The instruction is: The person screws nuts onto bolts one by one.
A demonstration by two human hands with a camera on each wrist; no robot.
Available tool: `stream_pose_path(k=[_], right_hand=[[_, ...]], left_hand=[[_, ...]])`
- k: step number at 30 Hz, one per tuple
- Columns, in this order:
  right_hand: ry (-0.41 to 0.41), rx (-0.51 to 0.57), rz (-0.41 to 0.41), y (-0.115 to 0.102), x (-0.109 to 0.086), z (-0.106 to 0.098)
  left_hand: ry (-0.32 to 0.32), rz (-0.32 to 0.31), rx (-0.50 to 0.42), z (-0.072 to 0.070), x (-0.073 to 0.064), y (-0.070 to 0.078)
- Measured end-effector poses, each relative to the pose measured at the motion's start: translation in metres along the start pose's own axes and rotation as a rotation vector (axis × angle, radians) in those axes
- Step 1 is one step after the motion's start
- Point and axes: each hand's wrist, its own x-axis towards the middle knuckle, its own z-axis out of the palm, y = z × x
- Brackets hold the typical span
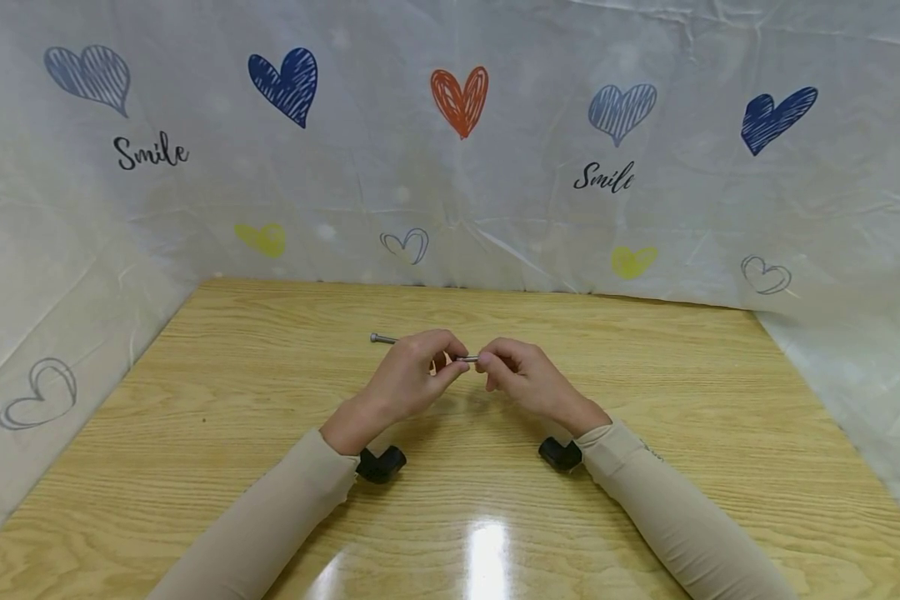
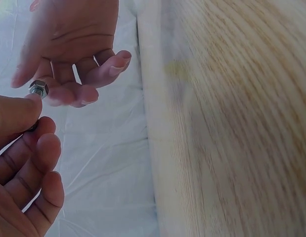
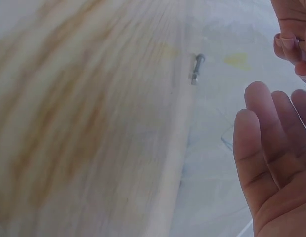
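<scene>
My left hand (image 1: 412, 375) pinches a small metal bolt (image 1: 465, 359) between thumb and fingers, above the table. A shiny hex nut (image 2: 39, 88) sits at the bolt's end, just past the left thumb tip in the left wrist view. From the other side, my right hand (image 1: 528, 379) has thumb and index finger at the nut's end of the bolt, in a pinch in the head view. Its other fingers (image 3: 271, 143) are fairly straight in the right wrist view. Behind the left hand, a second bolt (image 1: 382, 338) lies on the table, a nut apparently on it.
The wood-grain table (image 1: 270, 367) reaches a white sheet (image 1: 525, 167) with printed hearts, which hangs along the back and sides. Black wrist-worn pieces (image 1: 381, 465) show below both sleeves. Light glares off the table's near part.
</scene>
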Motion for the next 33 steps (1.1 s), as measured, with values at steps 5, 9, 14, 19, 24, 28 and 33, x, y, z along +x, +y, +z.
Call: stream_pose_path(k=[5,9,14,19,24,28,33], right_hand=[[0.024,0.005,0.010,0.001,0.000,0.000],[0.054,-0.013,-0.027,-0.001,0.000,0.000],[0.046,0.001,-0.051,-0.026,-0.004,-0.001],[0.022,0.009,-0.038,-0.036,-0.006,-0.002],[0.007,0.008,-0.006,-0.036,-0.006,-0.003],[0.002,0.000,-0.003,-0.036,-0.006,-0.004],[-0.003,-0.012,-0.019,-0.038,-0.006,-0.005]], left_hand=[[-0.003,-0.007,-0.001,0.000,0.000,0.000],[-0.004,-0.007,0.000,-0.001,-0.001,0.000],[-0.006,-0.006,0.005,-0.001,0.000,0.000],[-0.008,-0.009,0.007,-0.001,0.000,0.000],[-0.004,-0.008,-0.001,0.000,0.000,-0.001],[0.001,-0.002,-0.006,0.000,0.000,-0.002],[0.001,0.006,-0.002,0.000,0.000,-0.002]])
